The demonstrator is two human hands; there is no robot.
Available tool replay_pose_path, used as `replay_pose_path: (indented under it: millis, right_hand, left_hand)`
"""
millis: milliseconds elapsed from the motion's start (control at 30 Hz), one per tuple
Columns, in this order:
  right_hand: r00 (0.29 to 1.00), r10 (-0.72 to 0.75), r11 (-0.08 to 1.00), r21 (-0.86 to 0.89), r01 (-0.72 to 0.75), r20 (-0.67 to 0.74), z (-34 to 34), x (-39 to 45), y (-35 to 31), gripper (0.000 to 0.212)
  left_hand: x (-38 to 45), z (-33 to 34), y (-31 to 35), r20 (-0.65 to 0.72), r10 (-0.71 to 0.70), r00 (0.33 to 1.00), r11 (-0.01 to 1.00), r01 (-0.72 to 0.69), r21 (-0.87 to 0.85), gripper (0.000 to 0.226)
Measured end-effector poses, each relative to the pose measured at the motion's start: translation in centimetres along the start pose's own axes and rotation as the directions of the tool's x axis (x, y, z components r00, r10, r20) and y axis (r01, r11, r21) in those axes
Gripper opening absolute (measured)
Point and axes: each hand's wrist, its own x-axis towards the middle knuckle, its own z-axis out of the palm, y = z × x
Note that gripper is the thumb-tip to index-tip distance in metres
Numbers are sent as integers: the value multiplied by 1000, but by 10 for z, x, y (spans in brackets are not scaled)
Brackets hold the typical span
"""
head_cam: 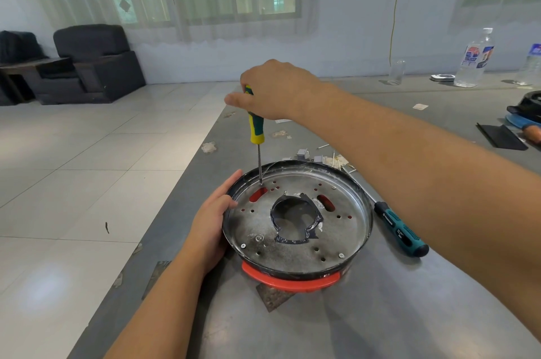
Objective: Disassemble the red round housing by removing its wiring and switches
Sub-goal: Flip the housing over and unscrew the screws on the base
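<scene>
The red round housing (292,282) lies on the grey table, with a silver perforated metal plate (292,241) inside its dark rim and a taped hole at the centre. My left hand (213,218) rests against the housing's left rim, fingers straight along it. My right hand (275,89) grips the top of a yellow and green screwdriver (255,124) held nearly upright. Its tip stands on the plate at the far left, beside a red slot (258,194). No wiring or switches show inside the housing.
A second screwdriver (401,228) with a green and black handle lies right of the housing. Small grey parts (304,155) and screws lie behind it. Water bottles (475,58) stand at the far right. The table's left edge (187,183) drops to a tiled floor.
</scene>
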Motion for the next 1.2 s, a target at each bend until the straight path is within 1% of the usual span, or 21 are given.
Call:
replay_pose_path:
  millis: [33, 100, 167, 200, 233, 300, 400, 433, 467, 533, 600, 667, 733, 800, 900, 933, 967, 1033, 1100, 1167, 1200]
  right_hand:
    - [1000, -20, 1000, 24, 19, 9, 1, 0, 1, 42]
    - [994, -76, 990, 122, 66, 82, -1, -1, 2, 34]
    - [979, -99, 976, 208, 61, 179, -7, -3, 3, 32]
    - [973, -96, 974, 220, 49, 208, -10, -3, 3, 31]
    - [972, -92, 975, 217, 45, 215, -11, -3, 2, 31]
    - [980, -85, 982, 182, 52, 177, -8, -3, 0, 32]
    - [999, -27, 996, 87, 24, 28, 0, -4, -4, 49]
    - [1000, -24, 996, 86, 23, 3, 3, -4, -4, 50]
    - [999, -33, 993, 115, 32, 8, 4, -5, -4, 46]
    - [994, -70, 977, 207, 51, 85, 3, -5, -3, 36]
    - [981, -93, 953, 299, 38, 172, -3, -7, -3, 35]
    - [974, -124, 935, 351, 50, 190, -9, -8, -3, 29]
    - [974, -146, 947, 310, 88, 171, -9, -10, -3, 28]
    - [983, -128, 966, 242, 93, 133, -5, -11, -3, 27]
    - [997, -72, 996, 48, 71, 8, 4, -10, -4, 35]
    - [997, -77, 997, 29, 77, -17, 7, -8, -3, 35]
    - [996, -87, 994, 66, 88, -17, 8, -7, -2, 32]
    - [994, -104, 966, 240, 92, 39, 6, -7, 0, 27]
    - [989, -97, 924, 380, 47, 116, 0, -9, 1, 31]
    - [984, -91, 896, 443, 15, 151, -5, -12, 2, 28]
    - [984, -95, 894, 448, 17, 153, -5, -12, 2, 25]
  left_hand:
    - [0, 0, 0, 4, 2, 1000, 1000, -2, 3, 69]
    - [0, 0, 0, 1, 5, 1000, 1000, -5, 7, 70]
    - [0, 0, 1, -1, 3, 1000, 1000, -3, 8, 70]
    - [0, 1, 1, -1, 4, 1000, 1000, -4, 9, 70]
    - [0, 1, 1, 0, 4, 1000, 1000, -4, 11, 70]
    - [-1, 1, 1, 2, 9, 1000, 1000, -9, 16, 68]
    - [-1, 1, 0, 7, 19, 1000, 1000, -19, 23, 66]
    - [-2, 1, 0, 5, 19, 1000, 1000, -19, 24, 66]
    - [-1, 1, 0, 2, 17, 1000, 1000, -17, 25, 67]
    - [-1, 2, 0, -4, 15, 1000, 1000, -15, 27, 66]
    - [-1, 3, 1, -7, 15, 1000, 999, -15, 32, 67]
    - [-1, 3, 0, -10, 15, 1000, 999, -15, 32, 66]
    - [-1, 2, 0, -12, 12, 1000, 1000, -12, 22, 67]
    - [-1, 2, 0, -9, 11, 1000, 1000, -11, 14, 67]
    - [0, 2, 0, -17, 9, 1000, 1000, -9, 5, 67]
    - [0, 2, 0, -18, 8, 1000, 1000, -8, 5, 67]
    - [0, 2, 0, -18, 8, 1000, 1000, -8, 5, 67]
    - [1, 3, 0, -17, 10, 1000, 1000, -10, 5, 67]
    - [1, 2, 0, -19, 8, 1000, 1000, -7, 10, 67]
    - [1, 2, 0, -20, 4, 1000, 1000, -4, 22, 67]
    - [1, 2, 0, -20, 3, 1000, 1000, -2, 25, 67]
